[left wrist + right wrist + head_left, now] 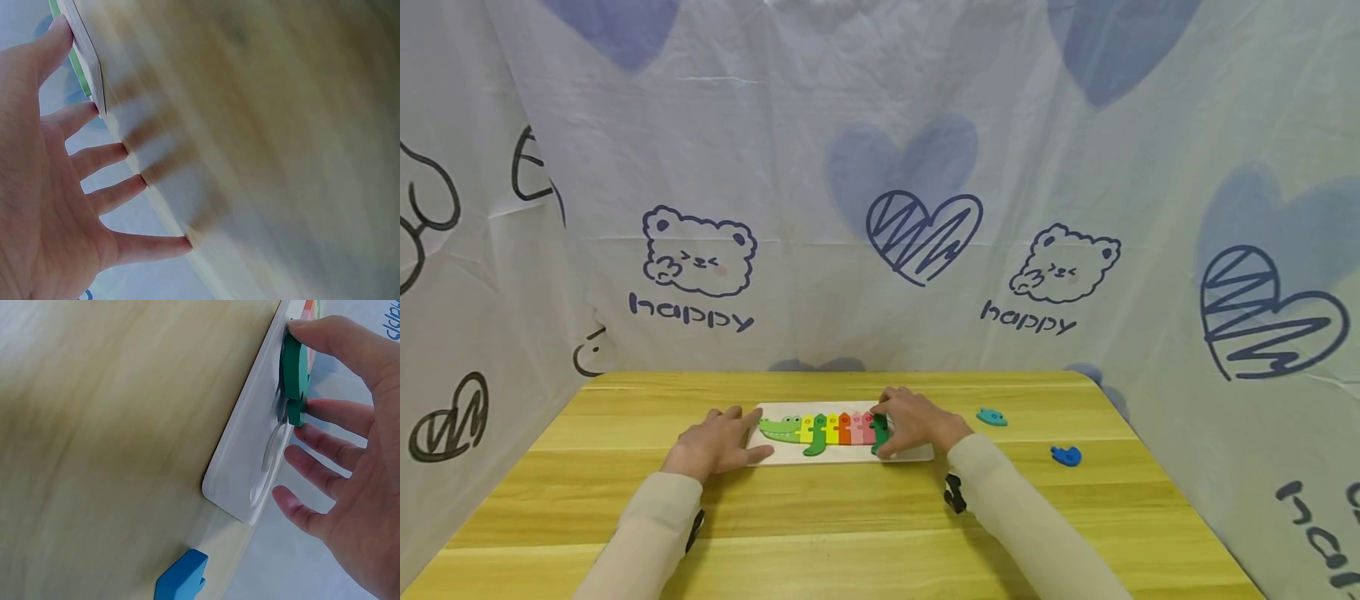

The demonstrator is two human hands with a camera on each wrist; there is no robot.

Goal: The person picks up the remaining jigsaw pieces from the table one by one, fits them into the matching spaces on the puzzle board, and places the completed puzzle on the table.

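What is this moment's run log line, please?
left hand: touches puzzle board; right hand: pinches green piece; blue piece, turquoise piece: on table

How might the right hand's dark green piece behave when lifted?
The dark green piece is probably stiff, given its thick edge. It's likely light, looking small beside the right hand. Its smooth surface may be slippery.

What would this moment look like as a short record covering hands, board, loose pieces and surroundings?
Left side: left hand, thumb and forefinger at the white board's left end
Right side: right hand pinches a dark green piece; whether it is fully seated, cannot tell
On board: colorful crocodile puzzle, light green head at left
Loose pieces: turquoise piece and blue piece, right of the board
Surface: wood-grain table
Backdrop: printed pale cloth
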